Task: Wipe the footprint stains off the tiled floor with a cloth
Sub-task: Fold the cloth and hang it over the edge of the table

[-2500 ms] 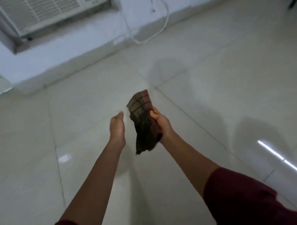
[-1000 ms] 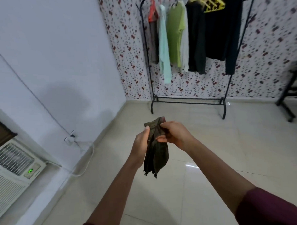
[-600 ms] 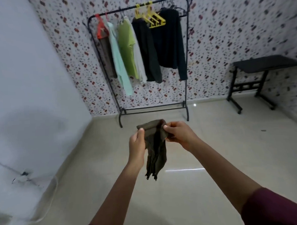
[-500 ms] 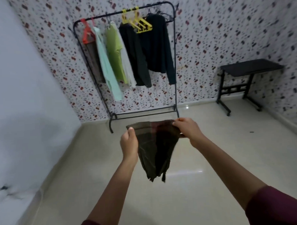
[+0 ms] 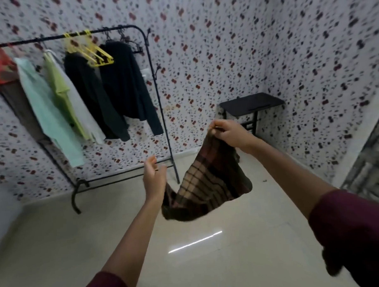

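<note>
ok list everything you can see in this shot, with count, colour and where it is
cloth: 1, brown plaid, hanging in mid-air at centre
clothes rack: 1, black metal, standing on the floor against the far wall, left
hanging garments: about six, from left brown, mint, lime green, white and two black, on the rack
hangers: yellow bunch near the rail's middle, one orange-red at far left
bench: 1, black, in the right corner
wallpaper: white with red and dark specks, on the far and right walls
floor: glossy beige tiles, with a bright streak of reflected light
sleeves: 2, maroon, bottom edge
left hand: open, beside the cloth's lower edge
right hand: pinching the cloth's top corner
</note>
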